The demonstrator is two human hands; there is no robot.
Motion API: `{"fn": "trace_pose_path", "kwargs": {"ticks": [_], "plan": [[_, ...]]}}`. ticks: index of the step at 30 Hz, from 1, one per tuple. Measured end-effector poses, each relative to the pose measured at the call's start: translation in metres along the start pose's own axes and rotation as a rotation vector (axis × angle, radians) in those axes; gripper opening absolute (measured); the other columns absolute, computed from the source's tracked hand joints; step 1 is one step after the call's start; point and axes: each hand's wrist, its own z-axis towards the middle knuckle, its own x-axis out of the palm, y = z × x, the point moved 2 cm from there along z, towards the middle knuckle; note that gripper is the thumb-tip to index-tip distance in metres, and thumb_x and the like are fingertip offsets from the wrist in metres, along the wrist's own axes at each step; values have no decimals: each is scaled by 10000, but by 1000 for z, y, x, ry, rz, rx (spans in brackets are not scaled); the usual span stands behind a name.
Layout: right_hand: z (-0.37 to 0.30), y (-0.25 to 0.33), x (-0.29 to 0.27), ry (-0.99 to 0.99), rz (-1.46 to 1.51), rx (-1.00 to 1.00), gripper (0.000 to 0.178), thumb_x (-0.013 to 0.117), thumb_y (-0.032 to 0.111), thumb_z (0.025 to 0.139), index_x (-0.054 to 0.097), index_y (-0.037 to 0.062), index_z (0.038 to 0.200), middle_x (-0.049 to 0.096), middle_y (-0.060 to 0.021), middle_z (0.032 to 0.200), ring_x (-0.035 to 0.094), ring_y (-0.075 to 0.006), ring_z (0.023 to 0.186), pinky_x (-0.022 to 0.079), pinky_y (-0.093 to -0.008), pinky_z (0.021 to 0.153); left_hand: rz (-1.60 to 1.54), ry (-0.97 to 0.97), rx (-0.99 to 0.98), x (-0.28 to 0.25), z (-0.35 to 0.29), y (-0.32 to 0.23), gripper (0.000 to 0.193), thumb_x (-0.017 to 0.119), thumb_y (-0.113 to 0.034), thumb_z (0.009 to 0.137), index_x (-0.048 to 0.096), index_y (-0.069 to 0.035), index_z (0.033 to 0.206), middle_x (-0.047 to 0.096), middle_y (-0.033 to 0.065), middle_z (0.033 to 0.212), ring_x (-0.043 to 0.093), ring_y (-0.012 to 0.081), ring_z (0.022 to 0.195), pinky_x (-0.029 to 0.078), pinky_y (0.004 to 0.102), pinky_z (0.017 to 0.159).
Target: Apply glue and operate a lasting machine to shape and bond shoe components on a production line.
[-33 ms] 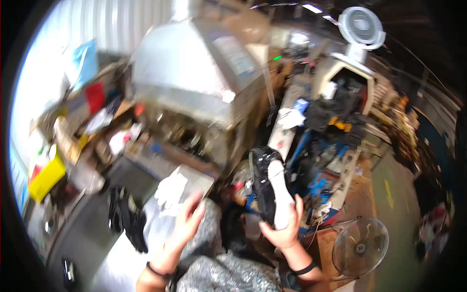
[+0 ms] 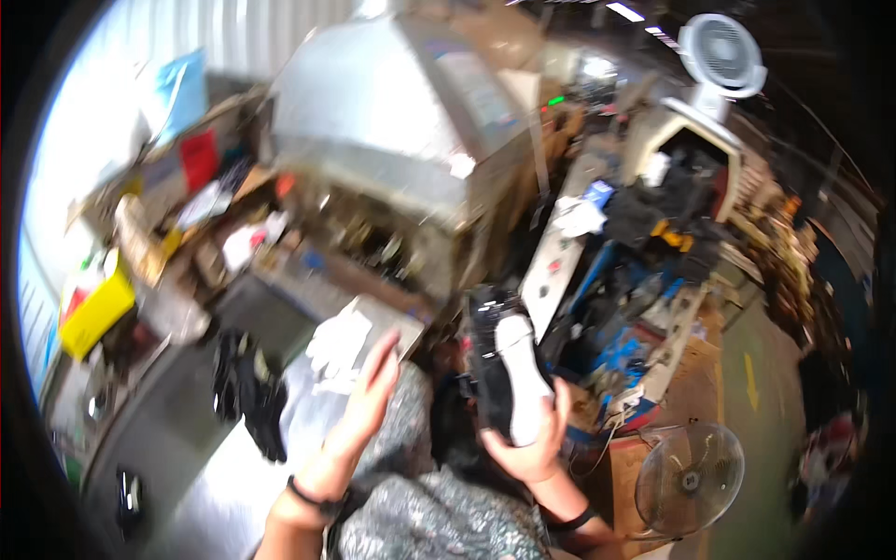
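A black shoe (image 2: pixel 492 364) with a shiny toe and a white sole-shaped piece (image 2: pixel 523 373) along it is gripped at its lower end by my right hand (image 2: pixel 534 446). My left hand (image 2: pixel 366 403) is open and holds nothing, its fingers stretched upward, to the left of the shoe. Beside that hand, a crumpled white cloth or glove (image 2: pixel 338 345) lies on the worktop. Farther left is a dark, shiny bundle (image 2: pixel 247 387), perhaps black shoe uppers; blur hides its details.
A metal hood (image 2: pixel 373 93) stands over a machine ahead. At left are a dark grey belt-like surface (image 2: pixel 177 439) and a yellow box (image 2: pixel 96 308). On the right are a cluttered rack (image 2: pixel 616 327), a round fan (image 2: pixel 691 478) and a white fan (image 2: pixel 721 54) higher up.
The shoe and my right hand have moved slightly left, toward my left hand. My left hand has risen a little, fingers still extended. The surroundings have shifted right in view.
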Motion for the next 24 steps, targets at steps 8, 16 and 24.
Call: {"fn": "trace_pose_path", "kwargs": {"ticks": [8,16,24], "plan": [[-47,55,73,619,1431,876,1068,547,673,847,93,-30,1509,285,-196,1512,296,-298,1399,197,-409,1151,-224,292,-121,15,-75,14,385,689,-266,852,579,-43,1146,591,53,1106,539,151,1067,413,314,950],[-44,94,49,987,1108,299,1112,861,473,663,245,-65,1417,310,-271,1431,331,-400,1347,298,-453,1092,516,378,134,-8,-121,-2,986,740,-578,692,395,0,1412,365,244,1462,273,430,1401,85,575,1141],[-46,99,58,861,1098,372,812,829,295,718,394,-41,1316,462,-183,1226,513,-308,1109,426,-392,924,249,290,42,-6,-115,9,533,799,-273,689,582,-43,1117,614,143,1150,577,293,1050,413,426,982]]}}
